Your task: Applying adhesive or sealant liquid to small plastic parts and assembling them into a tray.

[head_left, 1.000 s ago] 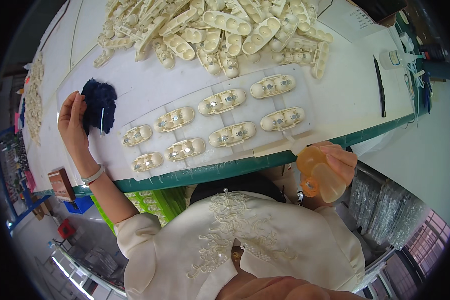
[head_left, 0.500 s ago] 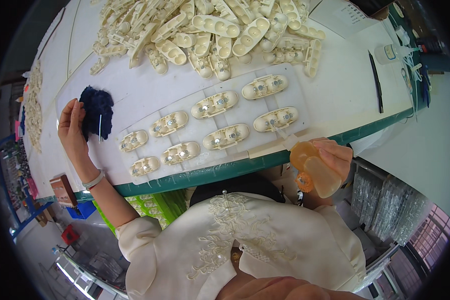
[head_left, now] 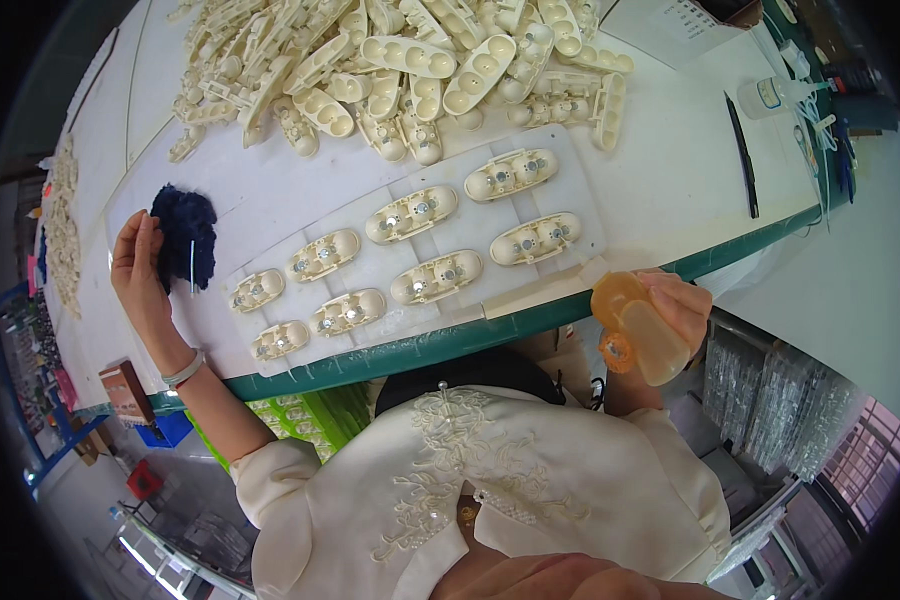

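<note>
- While gripping the amber bottle (head_left: 642, 325) in the right hand (head_left: 678, 308), best keep the pale nozzle (head_left: 594, 270) steady and squeeze lightly, so as to avoid smearing the cream pods (head_left: 536, 238).
- Bottle held by the near edge of the desk (head_left: 670, 180), toward the right; nozzle just beside the white board (head_left: 582, 225), apart from the pods.
- Bottle translucent and round-lobed, with a rough orange lump at one side.
- Pods glossy, dotted with silvery discs, in two rows of four on the board.
- Left hand (head_left: 135, 262) toward the desk's left edge, fingertips together at the dark blue cloth (head_left: 188, 232) (no telling if pinching or merely touching).
</note>
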